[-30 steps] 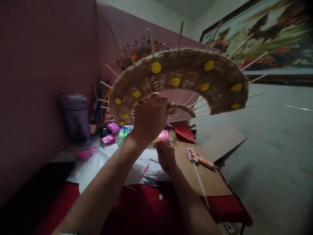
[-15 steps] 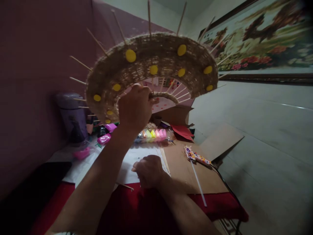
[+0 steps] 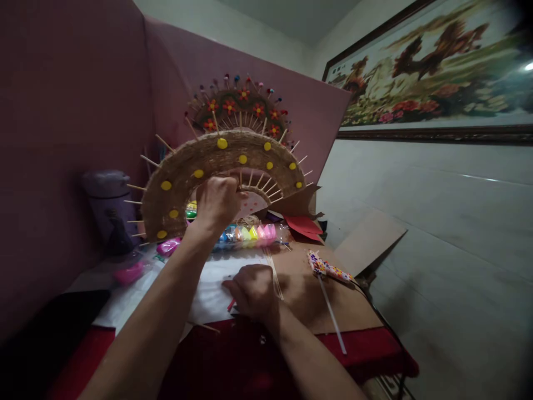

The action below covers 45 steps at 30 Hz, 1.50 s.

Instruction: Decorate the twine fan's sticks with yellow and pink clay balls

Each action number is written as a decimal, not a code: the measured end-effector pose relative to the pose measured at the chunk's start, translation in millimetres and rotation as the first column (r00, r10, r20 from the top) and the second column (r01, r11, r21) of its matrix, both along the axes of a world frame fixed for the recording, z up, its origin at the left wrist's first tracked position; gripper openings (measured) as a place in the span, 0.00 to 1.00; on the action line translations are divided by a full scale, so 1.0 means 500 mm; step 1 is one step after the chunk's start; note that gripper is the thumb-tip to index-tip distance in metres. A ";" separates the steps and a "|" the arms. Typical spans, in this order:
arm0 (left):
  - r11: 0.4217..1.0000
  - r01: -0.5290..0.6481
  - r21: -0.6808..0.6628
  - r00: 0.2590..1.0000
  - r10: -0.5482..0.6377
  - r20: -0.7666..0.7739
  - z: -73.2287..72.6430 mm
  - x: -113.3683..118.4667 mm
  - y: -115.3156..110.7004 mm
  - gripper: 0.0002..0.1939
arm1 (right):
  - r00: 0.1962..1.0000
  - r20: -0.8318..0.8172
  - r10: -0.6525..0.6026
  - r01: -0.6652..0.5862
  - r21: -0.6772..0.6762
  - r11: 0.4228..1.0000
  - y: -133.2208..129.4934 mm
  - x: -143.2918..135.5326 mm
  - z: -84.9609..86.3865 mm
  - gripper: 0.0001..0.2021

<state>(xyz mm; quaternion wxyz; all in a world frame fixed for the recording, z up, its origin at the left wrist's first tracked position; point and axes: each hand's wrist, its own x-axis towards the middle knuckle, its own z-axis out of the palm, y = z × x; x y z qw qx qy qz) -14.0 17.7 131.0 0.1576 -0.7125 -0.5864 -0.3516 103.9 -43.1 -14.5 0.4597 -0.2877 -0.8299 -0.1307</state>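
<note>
My left hand [image 3: 220, 200] is closed around the inner rim of a woven fan [image 3: 160, 200], holding it upright above the table. The fan is a brown half-ring with thin wooden sticks poking out and yellow discs dotted over its face. Lower down, my right hand [image 3: 254, 291] is closed over the white paper [image 3: 208, 278]. A small red strip [image 3: 231, 304] shows beneath its fingers; whether the hand grips it is hard to see. A loose wooden stick [image 3: 204, 326] lies by my left forearm.
Behind stands a second fan [image 3: 229, 107] with red flowers and coloured tips. A clear pack of coloured clay [image 3: 250, 233], red paper [image 3: 303, 226] and a patterned glue gun [image 3: 328, 266] with a glue stick lie on the table. A purple flask [image 3: 110, 211] stands at left.
My left hand has lowered the woven fan and carried it farther away, so the flowered fan behind shows. My right hand stays nearly in place; a red strip now shows under it.
</note>
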 end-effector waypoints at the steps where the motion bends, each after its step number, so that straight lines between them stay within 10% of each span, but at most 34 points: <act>1: 1.000 -0.015 -0.021 1.000 0.014 -0.018 -0.002 0.001 0.004 0.16 | 1.000 -0.026 -0.018 0.018 -0.022 1.000 0.003 0.000 -0.001 0.17; 18: 0.991 -0.073 -0.112 0.993 0.062 -0.105 -0.007 0.000 0.010 0.19 | 0.890 -0.306 -0.339 0.241 -0.316 0.918 0.063 0.024 -0.025 0.15; 33: 0.991 -0.082 -0.103 0.996 0.079 -0.034 0.005 -0.011 -0.001 0.22 | 0.879 -0.412 -0.240 0.068 -0.392 0.918 0.079 0.015 -0.033 0.05; 45: 0.998 -0.012 -0.065 0.997 0.007 -0.078 -0.004 0.028 -0.018 0.18 | 0.798 -0.455 -0.395 0.103 -0.543 0.833 0.098 0.030 -0.035 0.04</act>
